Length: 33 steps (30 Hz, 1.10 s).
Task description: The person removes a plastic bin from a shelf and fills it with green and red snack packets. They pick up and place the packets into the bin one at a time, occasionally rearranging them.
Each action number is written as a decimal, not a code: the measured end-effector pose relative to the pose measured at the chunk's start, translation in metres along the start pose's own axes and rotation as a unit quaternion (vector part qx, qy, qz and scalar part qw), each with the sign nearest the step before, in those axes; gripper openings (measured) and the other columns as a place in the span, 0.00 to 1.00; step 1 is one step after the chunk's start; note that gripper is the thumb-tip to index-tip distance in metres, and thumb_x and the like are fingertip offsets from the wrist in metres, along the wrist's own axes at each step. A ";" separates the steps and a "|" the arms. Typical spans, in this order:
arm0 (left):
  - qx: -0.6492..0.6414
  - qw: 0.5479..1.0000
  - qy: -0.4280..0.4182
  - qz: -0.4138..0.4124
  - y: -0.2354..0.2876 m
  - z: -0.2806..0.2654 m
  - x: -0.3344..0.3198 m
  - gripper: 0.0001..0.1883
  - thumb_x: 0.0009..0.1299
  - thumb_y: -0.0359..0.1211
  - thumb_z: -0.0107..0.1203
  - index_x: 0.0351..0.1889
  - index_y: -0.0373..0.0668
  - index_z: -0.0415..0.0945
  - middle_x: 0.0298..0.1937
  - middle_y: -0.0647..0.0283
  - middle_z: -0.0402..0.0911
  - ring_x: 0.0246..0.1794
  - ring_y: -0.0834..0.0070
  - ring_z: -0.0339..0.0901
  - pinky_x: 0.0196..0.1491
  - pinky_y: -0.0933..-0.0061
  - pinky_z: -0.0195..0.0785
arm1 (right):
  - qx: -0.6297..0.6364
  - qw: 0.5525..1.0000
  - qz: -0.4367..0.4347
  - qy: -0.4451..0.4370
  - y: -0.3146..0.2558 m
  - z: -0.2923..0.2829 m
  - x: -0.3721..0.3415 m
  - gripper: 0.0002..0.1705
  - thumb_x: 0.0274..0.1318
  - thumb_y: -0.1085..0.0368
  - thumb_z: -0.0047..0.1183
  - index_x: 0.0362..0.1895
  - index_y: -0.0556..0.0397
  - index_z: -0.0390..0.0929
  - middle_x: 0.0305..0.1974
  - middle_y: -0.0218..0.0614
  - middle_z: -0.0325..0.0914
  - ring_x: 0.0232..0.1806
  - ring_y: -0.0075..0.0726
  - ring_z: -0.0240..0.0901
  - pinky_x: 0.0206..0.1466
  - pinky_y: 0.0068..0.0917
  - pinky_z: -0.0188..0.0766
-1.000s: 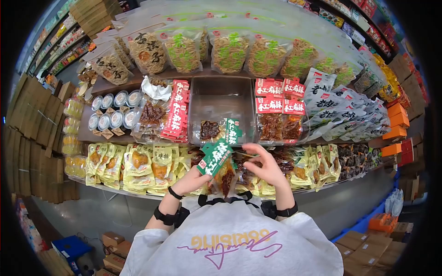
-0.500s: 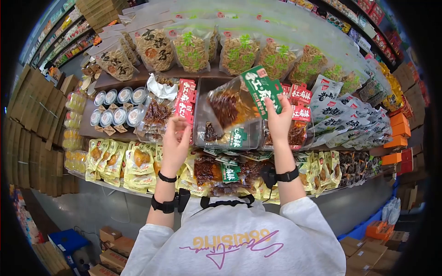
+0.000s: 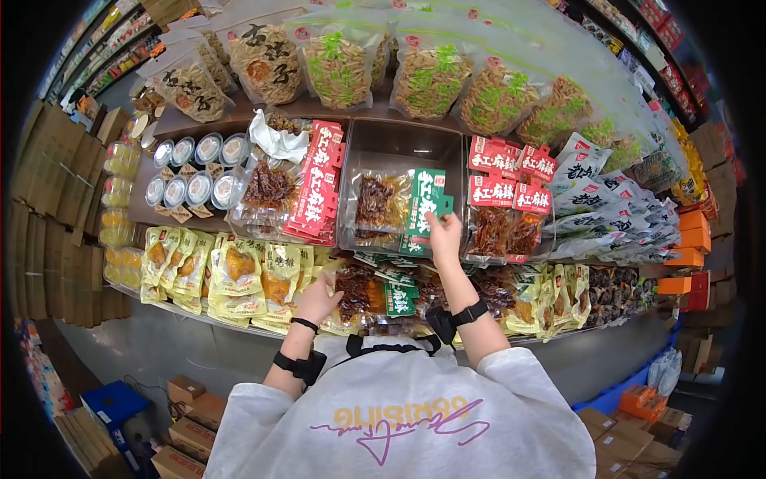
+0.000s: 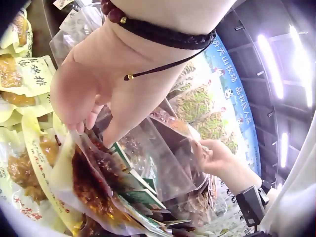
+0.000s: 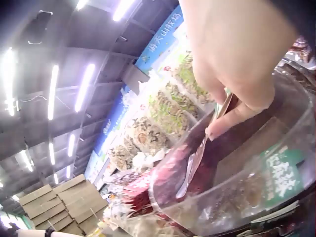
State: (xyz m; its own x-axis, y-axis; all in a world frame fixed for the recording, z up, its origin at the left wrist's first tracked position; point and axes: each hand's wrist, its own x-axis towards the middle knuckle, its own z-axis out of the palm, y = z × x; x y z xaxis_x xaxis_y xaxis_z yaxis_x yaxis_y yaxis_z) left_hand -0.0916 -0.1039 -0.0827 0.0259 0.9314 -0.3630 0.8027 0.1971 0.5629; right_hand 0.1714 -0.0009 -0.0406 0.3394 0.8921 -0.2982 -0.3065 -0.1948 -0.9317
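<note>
My right hand (image 3: pixel 444 238) pinches the green header card of a clear packet of dark brown snack (image 3: pixel 379 201). The packet lies over another green-carded one inside a clear plastic bin (image 3: pixel 405 144). In the right wrist view the packet's edge (image 5: pixel 197 160) slants down past the bin's wall, under the fingertips. At the front row my left hand (image 3: pixel 319 298) is over a stack of similar green-carded packets (image 3: pixel 369 289). Its fingertips reach the clear top edges of those packets (image 4: pixel 94 182) in the left wrist view; I cannot tell whether they grip one.
Red-carded packets (image 3: pixel 325 180) flank the bin on the left, with more red-carded packets (image 3: pixel 511 191) on the right. Yellow packets (image 3: pixel 239 271) line the front. Round tubs (image 3: pixel 198 189) stand left, grey-white packets (image 3: pixel 590 191) right, and large clear bags (image 3: pixel 339 68) behind.
My right hand has carried the green-carded packet from the front into the bin and lowered it there. The left hand let go of that packet, moved left, then came back to the front stack.
</note>
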 end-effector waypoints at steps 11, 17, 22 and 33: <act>0.079 0.993 0.068 -0.057 -0.002 0.009 0.005 0.21 0.57 0.45 0.61 0.38 0.40 0.71 0.32 0.47 0.79 0.36 0.51 0.77 0.38 0.57 0.71 | -0.707 0.693 0.076 -0.120 0.013 -0.004 0.016 0.18 0.47 0.60 0.57 0.42 0.57 0.78 0.45 0.50 0.78 0.43 0.44 0.79 0.45 0.37 0.75; -0.100 0.981 -0.078 -0.149 -0.007 0.005 0.007 0.23 0.58 0.45 0.62 0.27 0.32 0.68 0.23 0.51 0.78 0.20 0.62 0.80 0.23 0.65 0.73 | -0.767 0.608 0.113 -0.173 -0.011 -0.004 0.003 0.21 0.47 0.58 0.54 0.47 0.51 0.78 0.49 0.44 0.77 0.50 0.47 0.74 0.50 0.36 0.72; -0.124 0.981 -0.082 -0.127 -0.007 0.002 0.004 0.21 0.60 0.43 0.61 0.26 0.32 0.68 0.21 0.52 0.77 0.15 0.66 0.79 0.19 0.70 0.71 | -0.684 0.716 -0.057 -0.130 -0.046 -0.015 -0.045 0.25 0.44 0.56 0.57 0.47 0.55 0.76 0.40 0.46 0.80 0.43 0.50 0.77 0.47 0.39 0.73; 0.059 0.997 0.053 0.008 0.008 0.000 -0.013 0.16 0.60 0.41 0.59 0.31 0.35 0.74 0.25 0.52 0.79 0.30 0.59 0.79 0.36 0.65 0.71 | -0.694 0.624 -0.205 -0.294 0.086 -0.035 -0.066 0.06 0.44 0.68 0.53 0.30 0.51 0.79 0.30 0.43 0.80 0.35 0.48 0.79 0.38 0.39 0.75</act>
State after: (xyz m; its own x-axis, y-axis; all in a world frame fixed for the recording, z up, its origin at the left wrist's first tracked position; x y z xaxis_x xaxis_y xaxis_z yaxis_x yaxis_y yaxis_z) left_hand -0.0852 -0.1147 -0.0734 -0.0185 0.9626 -0.2701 0.8672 0.1499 0.4748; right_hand 0.1535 -0.0908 -0.1078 -0.3730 0.8993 -0.2284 0.9039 0.2967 -0.3081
